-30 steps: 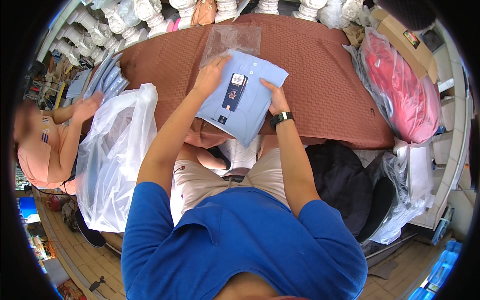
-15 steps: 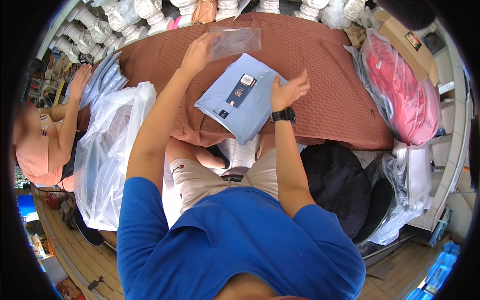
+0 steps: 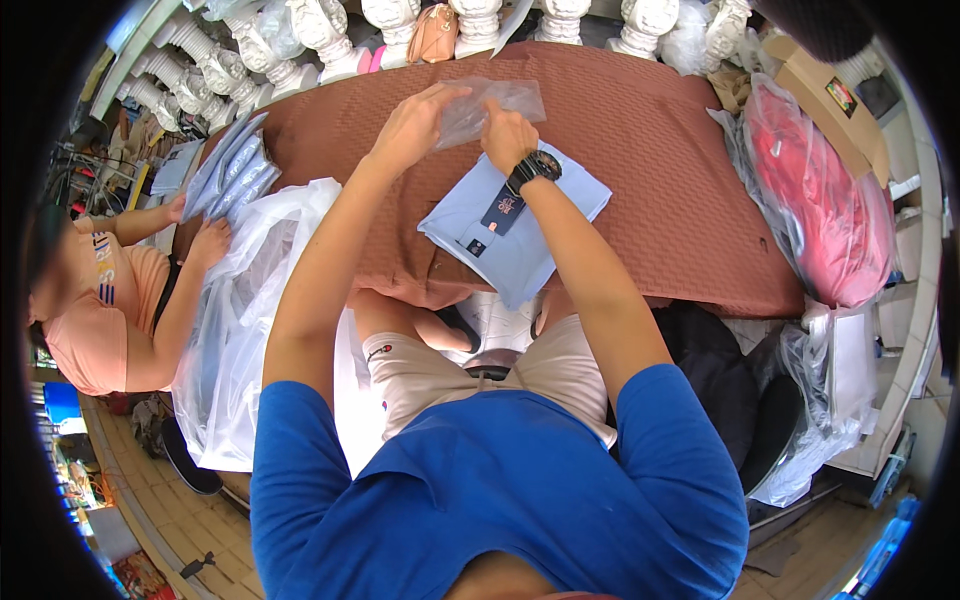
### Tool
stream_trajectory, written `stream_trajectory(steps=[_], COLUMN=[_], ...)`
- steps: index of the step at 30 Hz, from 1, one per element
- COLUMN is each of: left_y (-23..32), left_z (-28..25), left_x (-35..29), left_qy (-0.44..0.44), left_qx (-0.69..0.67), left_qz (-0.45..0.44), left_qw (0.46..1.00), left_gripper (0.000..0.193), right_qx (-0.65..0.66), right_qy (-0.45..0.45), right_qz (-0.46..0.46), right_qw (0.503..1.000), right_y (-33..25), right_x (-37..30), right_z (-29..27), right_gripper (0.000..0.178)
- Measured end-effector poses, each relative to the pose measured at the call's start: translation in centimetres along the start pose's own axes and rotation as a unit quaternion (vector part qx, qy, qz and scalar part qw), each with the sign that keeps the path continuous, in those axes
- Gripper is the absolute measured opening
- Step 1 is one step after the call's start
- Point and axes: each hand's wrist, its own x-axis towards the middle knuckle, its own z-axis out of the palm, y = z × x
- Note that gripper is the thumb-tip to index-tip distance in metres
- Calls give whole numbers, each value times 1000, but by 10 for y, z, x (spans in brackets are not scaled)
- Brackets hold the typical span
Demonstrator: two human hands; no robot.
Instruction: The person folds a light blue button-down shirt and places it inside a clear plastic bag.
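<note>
the left hand [image 3: 412, 128] and the right hand [image 3: 508, 138] are apart, their fingers at a clear, flat, thin plastic bag [image 3: 518, 98] over the far part of the brown, textured-cloth-covered counter [image 3: 660, 190]; whether either is pinching the film i cannot tell. the bag looks very light, limp and slippery, likely to cling to itself and crease or tear if tugged, so a fingertip pinch at its edges or corners seems best. the folded light-blue cloth shirt [image 3: 525, 262] lies just nearer the person, beneath the right wrist, one corner past the counter's front edge. it looks light and soft, apt to unfold if lifted by one corner; flat support from both sides should suit, clear of the dark-blue card tag [image 3: 503, 208].
</note>
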Motion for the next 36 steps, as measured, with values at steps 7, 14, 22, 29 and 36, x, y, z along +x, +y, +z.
stream_trajectory(steps=[7,14,22,29,36], left_y=[2,53,65,31,20], left_z=[2,24,54,120,119], left_x=[-1,1,0,0,4], left_qy=[19,26,74,24,-11], left_qx=[-8,16,87,50,32], left_qz=[-1,48,103,65,0], left_qw=[1000,998,988,996,999], left_gripper=[48,44,51,61,62], right_qx=[150,269,246,290,240], right_qy=[109,155,253,128,58], right_qz=[59,214,58,125,77], right_qw=[981,926,934,940,966], right_y=[-20,14,31,113,76], right_x=[-39,-68,14,-3,-59], right_z=[-19,18,32,28,-22], right_gripper=[22,20,24,26,23])
